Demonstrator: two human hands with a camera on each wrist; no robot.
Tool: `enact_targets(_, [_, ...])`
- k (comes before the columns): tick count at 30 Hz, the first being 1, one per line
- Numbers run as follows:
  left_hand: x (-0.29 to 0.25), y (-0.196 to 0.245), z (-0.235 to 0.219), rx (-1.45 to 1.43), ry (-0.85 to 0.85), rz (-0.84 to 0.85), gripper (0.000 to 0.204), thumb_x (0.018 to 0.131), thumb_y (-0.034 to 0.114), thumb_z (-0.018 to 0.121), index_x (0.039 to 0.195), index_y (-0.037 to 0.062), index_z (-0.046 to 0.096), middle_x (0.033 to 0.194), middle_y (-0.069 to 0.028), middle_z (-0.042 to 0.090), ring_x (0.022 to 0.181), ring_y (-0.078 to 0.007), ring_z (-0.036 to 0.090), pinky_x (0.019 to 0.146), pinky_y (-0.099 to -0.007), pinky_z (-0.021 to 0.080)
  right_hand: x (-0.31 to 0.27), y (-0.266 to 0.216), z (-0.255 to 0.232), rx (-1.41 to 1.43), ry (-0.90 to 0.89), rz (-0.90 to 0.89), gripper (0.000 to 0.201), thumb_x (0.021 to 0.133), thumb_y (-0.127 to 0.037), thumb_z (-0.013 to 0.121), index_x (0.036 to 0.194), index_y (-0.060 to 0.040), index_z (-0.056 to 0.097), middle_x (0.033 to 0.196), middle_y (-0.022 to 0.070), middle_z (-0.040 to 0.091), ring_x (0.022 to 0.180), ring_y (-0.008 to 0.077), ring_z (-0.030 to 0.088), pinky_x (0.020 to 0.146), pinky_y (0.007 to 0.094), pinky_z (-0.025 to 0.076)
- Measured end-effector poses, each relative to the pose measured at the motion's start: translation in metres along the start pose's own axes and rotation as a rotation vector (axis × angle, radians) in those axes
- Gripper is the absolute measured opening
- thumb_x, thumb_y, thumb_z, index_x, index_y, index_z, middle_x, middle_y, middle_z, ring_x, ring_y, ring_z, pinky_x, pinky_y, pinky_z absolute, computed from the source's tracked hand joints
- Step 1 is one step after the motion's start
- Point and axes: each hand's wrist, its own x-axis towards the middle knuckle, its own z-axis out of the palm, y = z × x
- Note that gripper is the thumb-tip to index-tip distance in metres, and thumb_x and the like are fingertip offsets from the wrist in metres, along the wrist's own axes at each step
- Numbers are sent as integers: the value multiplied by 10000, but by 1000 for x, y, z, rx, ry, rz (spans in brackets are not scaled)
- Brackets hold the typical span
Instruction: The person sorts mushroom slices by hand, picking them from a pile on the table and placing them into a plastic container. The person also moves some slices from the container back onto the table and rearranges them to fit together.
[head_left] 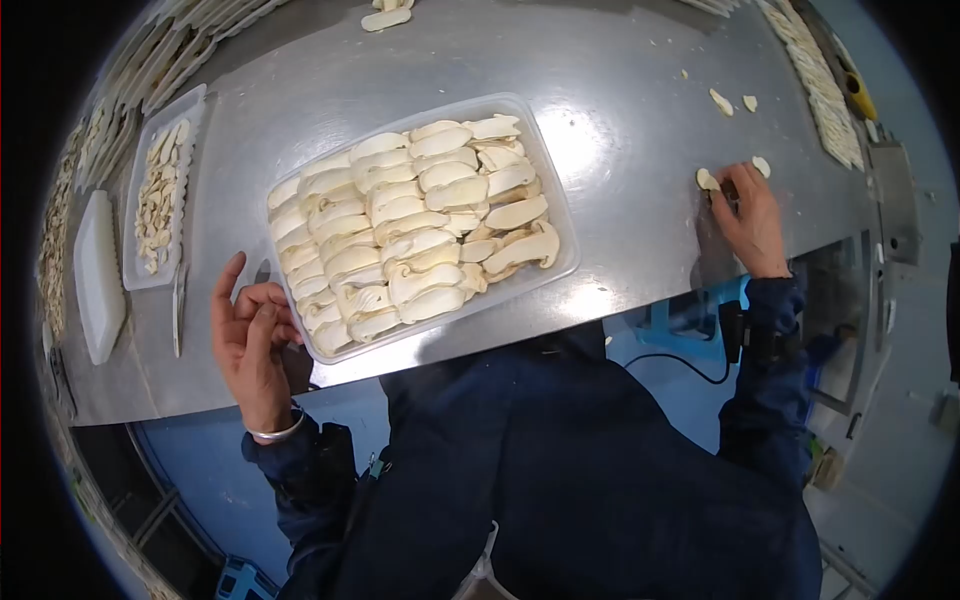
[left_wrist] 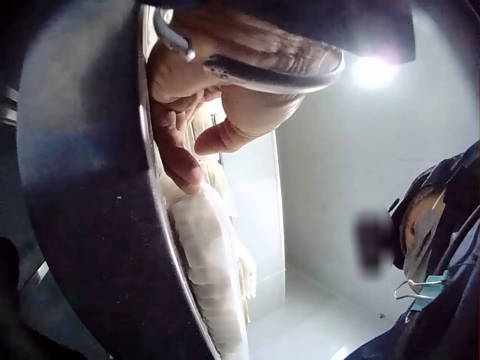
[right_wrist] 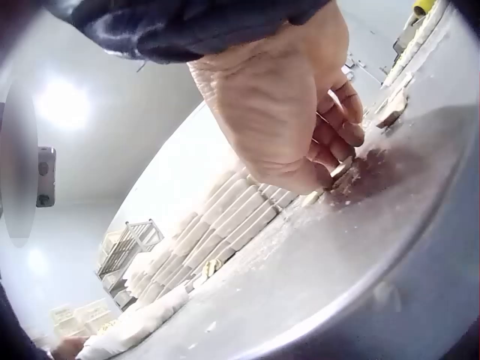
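A clear plastic tray sits on the metal table, filled with overlapping rows of pale sliced mushrooms. My left hand is beside the tray's left edge, one finger extended and the others loosely bent, fingertips right at the rim. In the left wrist view its thumb hangs free. To the right of the tray, my right hand reaches down to the tabletop, thumb and fingers pinching a small mushroom slice. Another pale slice lies at its fingertips, and a small piece lies just beyond.
Loose mushroom bits lie at the upper right. On the left stand a tray of small pieces and a white lidded-looking block, with a thin knife-like tool beside them. Stacked filled trays line the far left; another row runs along the right.
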Motion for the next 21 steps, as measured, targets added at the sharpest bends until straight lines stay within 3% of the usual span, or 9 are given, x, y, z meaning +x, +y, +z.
enact_targets(7, [0,4,1,8,4,-12,508,897,-5,495,1381,-34,343,901,-92,600,671,-83,574,565,-174,481,4,-18,10,-56,126,-62,140,767,-84,622,867,-8,561,791,135,548,767,322,554,673,409,433])
enact_targets(11, [0,7,4,24,7,-25,504,897,-8,486,1380,-32,342,905,-99,603,673,-86,580,573,-178,485,16,-102,7,81,226,-397,182,696,-59,642,852,-25,556,794,118,540,782,306,560,689,398,434])
enact_targets(14, [-1,5,3,8,11,-16,502,898,-10,484,1379,-33,343,905,-101,603,676,-89,582,572,-179,485,23,-160,18,201,185,-649,221,662,-58,653,854,-31,546,809,122,530,775,285,537,682,380,432])
enact_targets(21, [-2,3,2,-26,24,-3,499,897,-21,476,1378,-32,344,909,-106,600,677,-99,587,571,-187,494,34,-196,47,225,118,-732,222,659,-49,651,842,-10,532,829,127,538,786,273,548,716,369,445])
